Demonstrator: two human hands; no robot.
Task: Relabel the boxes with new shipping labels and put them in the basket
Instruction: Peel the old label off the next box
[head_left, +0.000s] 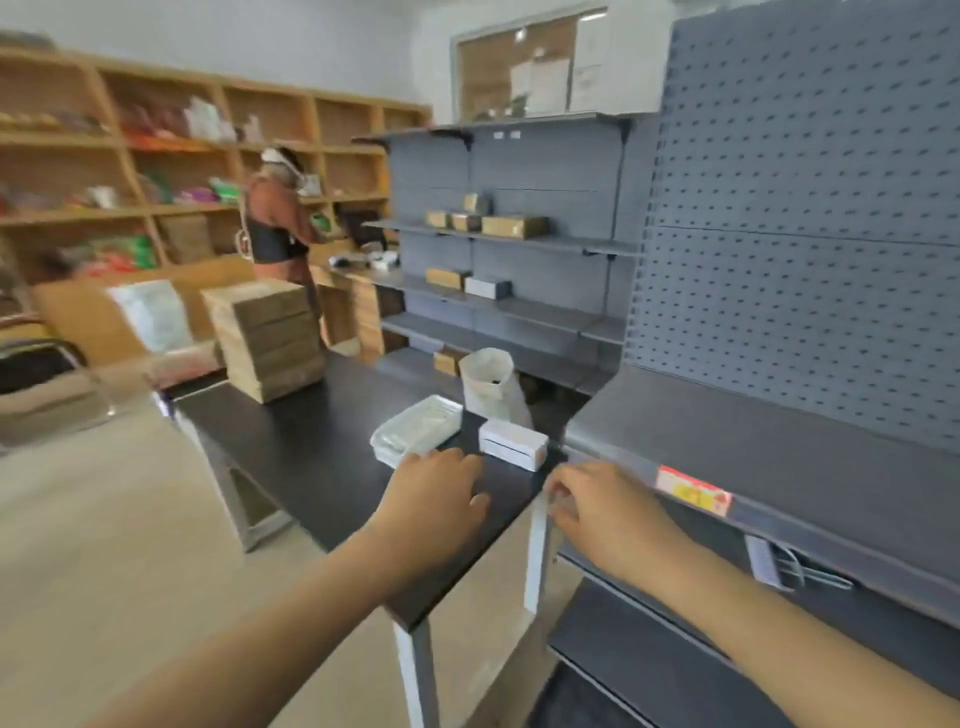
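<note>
A stack of brown cardboard boxes (270, 343) stands at the far end of the black table (311, 457). Nearer me are a clear plastic tray (415, 428) and a white label printer (511, 444). My left hand (436, 499) hovers palm down over the table just in front of the tray, fingers relaxed and holding nothing. My right hand (608, 514) is at the table's right corner with its fingers curled. Blur hides whether it pinches anything. More small boxes (511, 226) sit on the grey shelves.
A white paper bag (488, 384) stands behind the printer. A grey pegboard shelf unit (779, 457) runs along my right, with a wire item (800, 569) on a lower shelf. Another person (280, 228) works at the wooden shelves in the back.
</note>
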